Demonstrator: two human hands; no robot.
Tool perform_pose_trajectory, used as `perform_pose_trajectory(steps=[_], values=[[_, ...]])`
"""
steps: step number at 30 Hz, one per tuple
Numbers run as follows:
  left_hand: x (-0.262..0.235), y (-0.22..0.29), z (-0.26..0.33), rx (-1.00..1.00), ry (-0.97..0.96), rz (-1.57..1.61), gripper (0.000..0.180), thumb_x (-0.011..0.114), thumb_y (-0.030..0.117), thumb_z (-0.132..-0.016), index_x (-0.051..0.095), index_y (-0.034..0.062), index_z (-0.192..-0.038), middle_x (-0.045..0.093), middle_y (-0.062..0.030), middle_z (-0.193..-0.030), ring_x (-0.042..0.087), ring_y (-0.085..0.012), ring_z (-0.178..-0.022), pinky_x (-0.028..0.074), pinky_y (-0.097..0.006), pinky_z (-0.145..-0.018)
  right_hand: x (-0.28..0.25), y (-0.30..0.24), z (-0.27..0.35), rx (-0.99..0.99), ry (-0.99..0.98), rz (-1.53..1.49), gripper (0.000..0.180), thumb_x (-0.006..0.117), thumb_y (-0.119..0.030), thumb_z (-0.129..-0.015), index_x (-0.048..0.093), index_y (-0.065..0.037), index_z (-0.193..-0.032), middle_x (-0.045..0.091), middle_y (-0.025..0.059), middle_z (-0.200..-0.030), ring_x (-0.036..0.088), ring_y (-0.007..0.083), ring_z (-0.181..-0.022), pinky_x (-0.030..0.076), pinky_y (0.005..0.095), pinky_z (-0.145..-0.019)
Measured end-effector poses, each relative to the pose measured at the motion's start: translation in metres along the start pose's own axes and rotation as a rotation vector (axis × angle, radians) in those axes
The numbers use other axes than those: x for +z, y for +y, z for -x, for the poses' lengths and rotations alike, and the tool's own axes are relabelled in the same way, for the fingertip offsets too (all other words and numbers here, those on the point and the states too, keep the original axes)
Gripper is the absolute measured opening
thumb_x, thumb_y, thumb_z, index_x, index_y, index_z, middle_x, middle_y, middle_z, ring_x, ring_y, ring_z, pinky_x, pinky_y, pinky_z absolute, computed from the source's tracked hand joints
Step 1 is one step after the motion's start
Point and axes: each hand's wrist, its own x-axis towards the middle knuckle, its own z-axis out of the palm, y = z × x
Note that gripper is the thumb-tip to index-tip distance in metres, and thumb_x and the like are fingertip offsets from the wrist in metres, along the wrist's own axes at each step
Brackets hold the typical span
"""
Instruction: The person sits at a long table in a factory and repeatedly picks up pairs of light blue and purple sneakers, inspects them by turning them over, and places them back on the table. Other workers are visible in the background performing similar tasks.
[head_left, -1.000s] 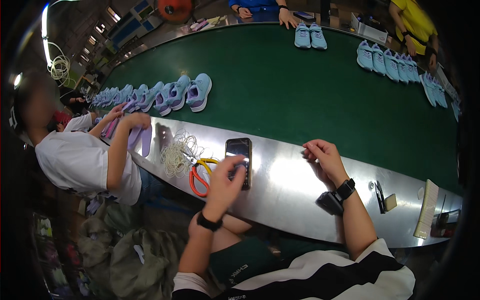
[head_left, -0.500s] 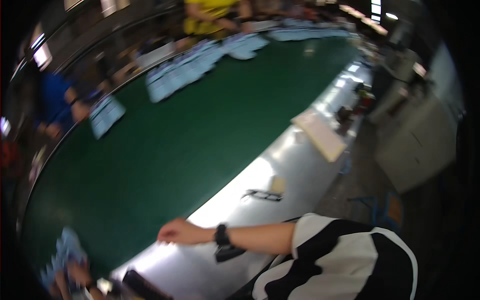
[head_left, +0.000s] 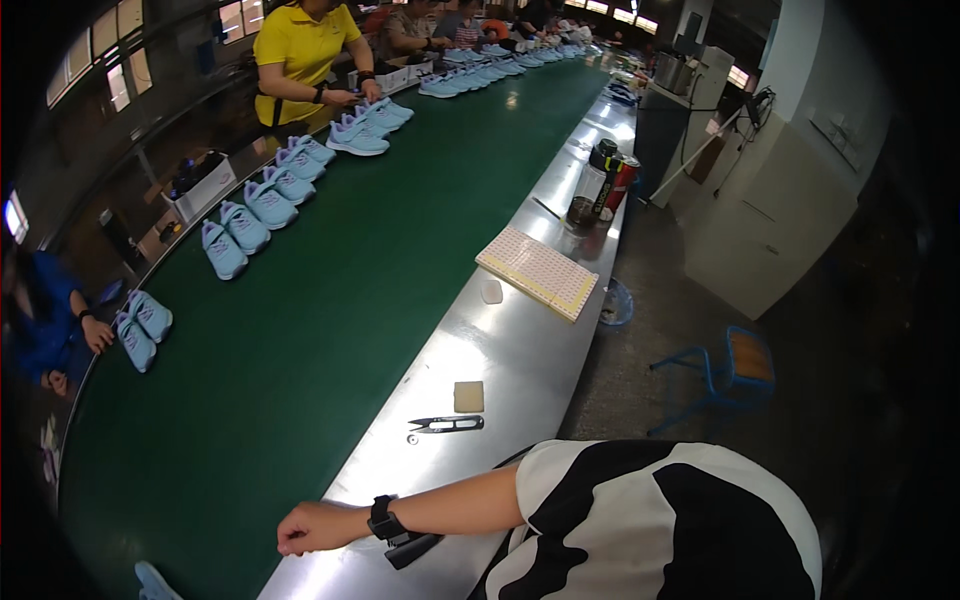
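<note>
My right hand point(head_left: 318, 528) rests where the green conveyor belt point(head_left: 330, 330) meets the metal edge strip, with its fingers curled in and nothing visible in them. A black watch point(head_left: 382, 517) is on its wrist. Beneath the forearm lies a black object point(head_left: 412, 552), partly hidden. Black thread snips point(head_left: 447, 425) lie on the metal, beside a small tan square pad point(head_left: 468, 396) and a small white ring point(head_left: 412, 439). At the lower left, part of a light blue shoe point(head_left: 152, 582) is on the belt. My left hand is out of view.
Light blue sneakers point(head_left: 270, 205) line the belt's far side. Co-workers in yellow point(head_left: 300, 50) and blue point(head_left: 50, 300) stand there. Farther along the metal are a patterned board point(head_left: 540, 270), a bottle point(head_left: 592, 185) and a red can point(head_left: 622, 185). A blue-framed stool point(head_left: 748, 360) stands at right.
The view has swung and become sharp. My right hand now appears lower and farther left, still at the belt's edge. A pair of hands with shoes at the lower left has left view.
</note>
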Motion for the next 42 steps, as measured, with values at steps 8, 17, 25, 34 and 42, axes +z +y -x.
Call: perform_pose_trajectory(steps=[8, 17, 25, 34, 42], values=[[-0.086, 0.064, 0.178, 0.328, 0.336, 0.871, 0.050, 0.080, 0.032, -0.077, 0.067, 0.0018, -0.115, 0.067, -0.0213, -0.104, 0.062, -0.0394, -0.097, 0.048, -0.047, -0.088, -0.004, -0.041, 0.041, -0.144, 0.000, 0.425, 0.070, 0.067, -0.050, -0.088, 0.044, -0.005, -0.137, 0.051, 0.0190, -0.124, 0.053, 0.0318, -0.111, 0.047, 0.0394, -0.090], [-0.094, 0.180, 0.394, 0.182, -0.242, 1.728, 0.056, 0.075, 0.019, -0.087, 0.047, -0.0024, -0.130, 0.054, -0.0147, -0.118, 0.057, -0.0190, -0.089, 0.050, -0.031, -0.076, -0.056, -0.080, 0.183, 0.037, 0.144, 0.642, 0.070, 0.075, -0.028, -0.083, 0.044, -0.005, -0.141, 0.049, 0.0172, -0.124, 0.054, 0.0291, -0.110, 0.047, 0.0357, -0.092], [-0.080, 0.186, 0.380, 0.176, -0.652, 2.076, 0.069, 0.060, 0.006, -0.084, 0.032, -0.0005, -0.146, 0.054, -0.0147, -0.126, 0.060, -0.0196, -0.101, 0.050, -0.030, -0.085, -0.069, -0.050, 0.186, 0.279, 0.224, 0.154, 0.060, 0.066, -0.014, -0.089, 0.042, 0.001, -0.141, 0.060, 0.0126, -0.120, 0.061, 0.0173, -0.098, 0.049, 0.0286, -0.089], [-0.076, 0.192, 0.402, -0.141, -0.829, 2.666, 0.088, 0.050, 0.006, -0.072, 0.019, 0.0042, -0.154, 0.034, -0.0105, -0.151, 0.032, -0.0277, -0.142, 0.025, -0.041, -0.117, -0.047, -0.052, 0.196, 0.394, 0.191, -0.587, 0.065, 0.054, -0.002, -0.090, 0.028, -0.004, -0.149, 0.051, 0.0100, -0.134, 0.053, 0.0164, -0.119, 0.044, 0.0319, -0.102], [-0.091, 0.183, 0.400, 0.270, 0.278, 1.795, 0.069, 0.062, 0.002, -0.071, 0.041, 0.0085, -0.137, 0.043, -0.0135, -0.132, 0.044, -0.0309, -0.124, 0.032, -0.040, -0.110, -0.051, -0.073, 0.187, -0.317, 0.254, 0.482, 0.073, 0.064, 0.000, -0.072, 0.045, -0.011, -0.142, 0.048, 0.0164, -0.132, 0.052, 0.0276, -0.120, 0.040, 0.0383, -0.104]])
